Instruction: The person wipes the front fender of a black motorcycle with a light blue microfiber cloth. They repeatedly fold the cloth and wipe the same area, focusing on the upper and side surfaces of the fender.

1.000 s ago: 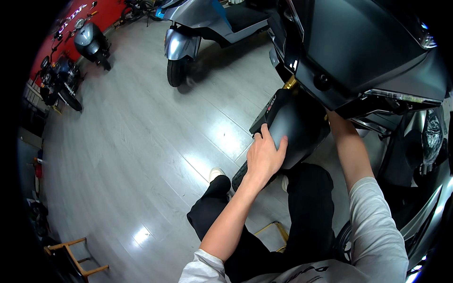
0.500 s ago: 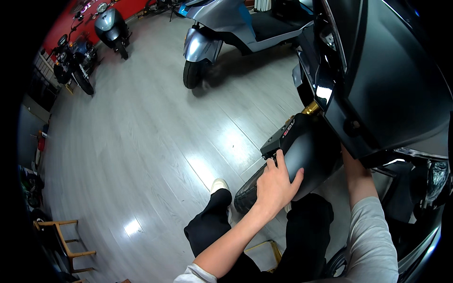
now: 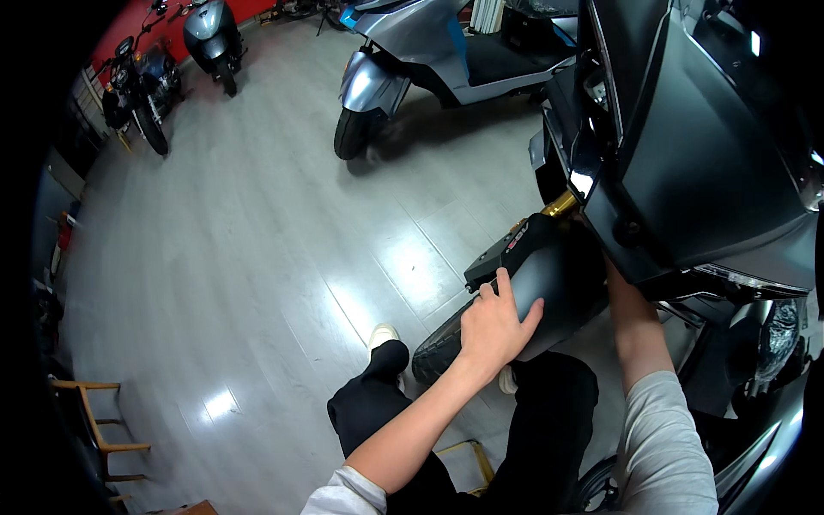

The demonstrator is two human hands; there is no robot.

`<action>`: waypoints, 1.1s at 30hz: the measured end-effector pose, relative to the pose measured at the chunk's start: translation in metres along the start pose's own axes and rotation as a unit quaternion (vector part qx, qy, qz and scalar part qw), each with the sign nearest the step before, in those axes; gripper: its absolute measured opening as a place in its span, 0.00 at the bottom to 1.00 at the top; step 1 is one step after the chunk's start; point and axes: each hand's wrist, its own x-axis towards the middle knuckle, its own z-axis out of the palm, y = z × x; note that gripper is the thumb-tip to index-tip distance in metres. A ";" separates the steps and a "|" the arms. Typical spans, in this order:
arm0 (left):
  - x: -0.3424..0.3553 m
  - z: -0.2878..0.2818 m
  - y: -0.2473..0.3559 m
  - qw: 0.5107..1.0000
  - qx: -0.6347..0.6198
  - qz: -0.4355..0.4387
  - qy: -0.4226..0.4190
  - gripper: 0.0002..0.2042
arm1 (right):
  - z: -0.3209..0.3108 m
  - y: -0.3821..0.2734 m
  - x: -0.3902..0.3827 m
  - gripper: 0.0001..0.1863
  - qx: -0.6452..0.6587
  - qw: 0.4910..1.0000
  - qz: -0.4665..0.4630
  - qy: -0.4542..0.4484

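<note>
Facing a silver scooter [image 3: 425, 56] across the floor, a dark motorcycle [image 3: 142, 94] and grey scooter [image 3: 213, 39] far left, a wooden chair [image 3: 94, 429] lower left. Resting the left hand [image 3: 495, 328], fingers loosely spread, on a black fender [image 3: 558, 275] above the front tyre [image 3: 439, 348]. Reaching the right forearm [image 3: 633, 335] behind the front panel [image 3: 721, 172], which hides the right hand; cannot tell its grip. Compared with one second ago, showing more tyre, keeping the left hand on the fender.
</note>
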 end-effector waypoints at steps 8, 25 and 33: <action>-0.002 0.000 0.001 1.000 -0.008 -0.018 0.007 0.37 | 0.011 -0.017 0.017 0.29 0.015 0.998 -0.053 -0.012; -0.004 0.007 -0.005 0.999 0.032 -0.009 0.019 0.34 | -0.045 -0.140 -0.174 0.25 0.014 0.994 -0.098 -0.037; -0.001 0.014 -0.004 0.999 0.024 0.032 0.037 0.35 | -0.015 -0.141 -0.237 0.26 0.123 0.950 -0.136 0.252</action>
